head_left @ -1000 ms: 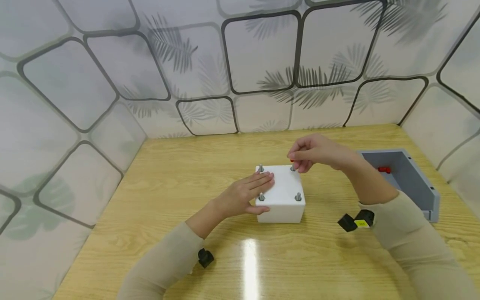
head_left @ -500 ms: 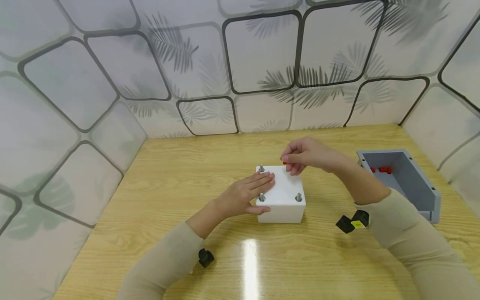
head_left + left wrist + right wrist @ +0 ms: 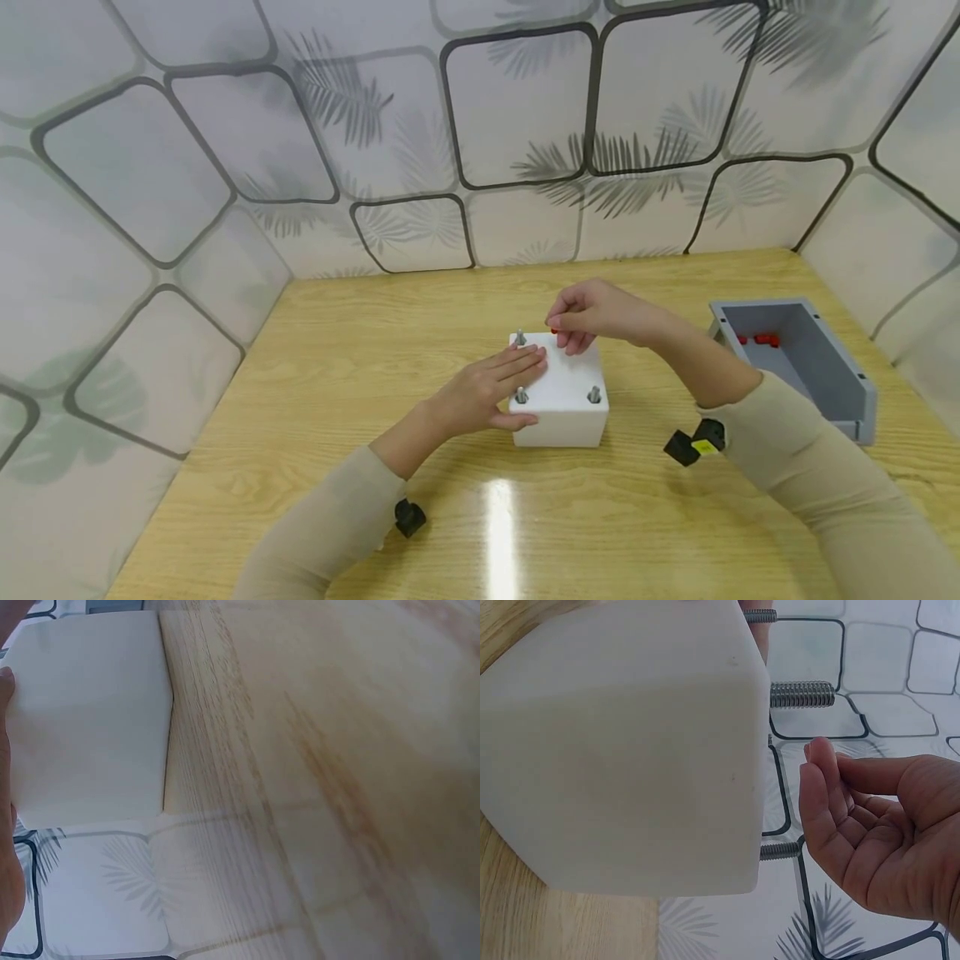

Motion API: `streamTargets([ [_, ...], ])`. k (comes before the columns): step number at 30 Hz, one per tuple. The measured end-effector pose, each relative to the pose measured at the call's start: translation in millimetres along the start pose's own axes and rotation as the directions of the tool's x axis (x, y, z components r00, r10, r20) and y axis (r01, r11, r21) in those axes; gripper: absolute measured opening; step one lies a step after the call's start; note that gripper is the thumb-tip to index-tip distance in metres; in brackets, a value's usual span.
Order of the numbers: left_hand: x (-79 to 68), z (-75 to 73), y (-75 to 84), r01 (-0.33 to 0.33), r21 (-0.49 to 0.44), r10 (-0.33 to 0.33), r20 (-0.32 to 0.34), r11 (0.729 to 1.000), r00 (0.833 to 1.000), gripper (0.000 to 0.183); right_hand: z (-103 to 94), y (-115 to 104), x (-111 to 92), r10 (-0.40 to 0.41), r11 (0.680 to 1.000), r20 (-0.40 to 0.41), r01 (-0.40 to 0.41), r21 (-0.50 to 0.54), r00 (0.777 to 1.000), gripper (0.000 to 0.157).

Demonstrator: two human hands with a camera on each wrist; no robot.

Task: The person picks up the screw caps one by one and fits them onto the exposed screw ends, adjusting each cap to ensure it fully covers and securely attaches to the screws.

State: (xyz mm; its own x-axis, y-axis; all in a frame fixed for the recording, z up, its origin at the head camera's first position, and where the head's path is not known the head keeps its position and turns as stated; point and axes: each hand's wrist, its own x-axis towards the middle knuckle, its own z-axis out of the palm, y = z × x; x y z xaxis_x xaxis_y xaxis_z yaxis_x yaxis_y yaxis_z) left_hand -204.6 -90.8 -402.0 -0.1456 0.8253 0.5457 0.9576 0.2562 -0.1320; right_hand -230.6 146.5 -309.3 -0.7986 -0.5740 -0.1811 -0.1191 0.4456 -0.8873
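Observation:
A white block (image 3: 566,379) with upright threaded metal studs at its corners stands on the table. In the head view the near-right stud (image 3: 594,395), the near-left stud (image 3: 521,395) and the far-left stud (image 3: 521,337) show; the far-right one is hidden behind my right hand. My left hand (image 3: 487,385) lies over the block's left side, fingers straight on its top and thumb along the front. Above the block's far edge, between the far studs, my right hand (image 3: 588,315) pinches a small red piece (image 3: 554,331), mostly covered by the fingertips. Studs (image 3: 802,694) jut beside that hand in the right wrist view.
To the right stands a grey bin (image 3: 840,362) with several small red pieces (image 3: 765,339) inside. The wooden table (image 3: 360,367) meets a patterned wall (image 3: 525,108) at the back. My right forearm passes in front of the bin's near-left side.
My right hand has moved left from the far-right stud towards the far-left one, still pinching the red piece. The left hand and the block stay put.

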Motion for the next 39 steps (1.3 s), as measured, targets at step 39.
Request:
streamTargets([
  [39,-1.8,4.9,-3.9,-0.021,0.015,0.022,-0.015,1.000,1.000,0.069,5.8,-8.7,24.6,-0.016,0.999,0.062,0.018,-0.033,0.998,0.020],
])
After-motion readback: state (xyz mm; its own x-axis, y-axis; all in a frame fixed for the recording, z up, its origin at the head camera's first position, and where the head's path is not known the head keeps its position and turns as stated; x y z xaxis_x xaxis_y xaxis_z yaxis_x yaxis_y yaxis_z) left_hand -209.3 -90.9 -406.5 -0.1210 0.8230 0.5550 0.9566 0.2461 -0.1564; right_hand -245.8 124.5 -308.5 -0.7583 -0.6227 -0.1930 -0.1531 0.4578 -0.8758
